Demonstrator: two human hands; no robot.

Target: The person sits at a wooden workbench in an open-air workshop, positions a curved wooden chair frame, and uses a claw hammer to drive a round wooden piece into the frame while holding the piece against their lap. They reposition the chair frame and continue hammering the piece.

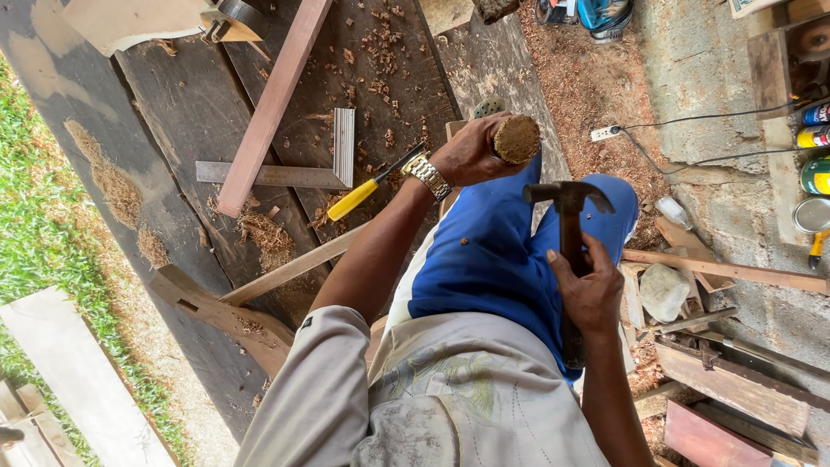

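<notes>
Chisel handle (516, 138): round wooden butt, upright over my blue-trousered knee (484, 251).
Left hand (467, 154): I wrap it tight just under the butt.
Right hand (590, 294): I grip claw hammer (568, 201) mid-shaft, head near butt.
Strike: I'd say square, short swing.
Bench (173, 112): steel square (333, 164), yellow-handled tool (363, 195).

spray cans (814, 138) at right edge: blue, yellow, green; labels unreadable.

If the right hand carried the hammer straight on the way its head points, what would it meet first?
Most likely the round wooden handle end gripped in the left hand. The hammer head in the right hand sits just short of it; depth is hard to judge.
</notes>
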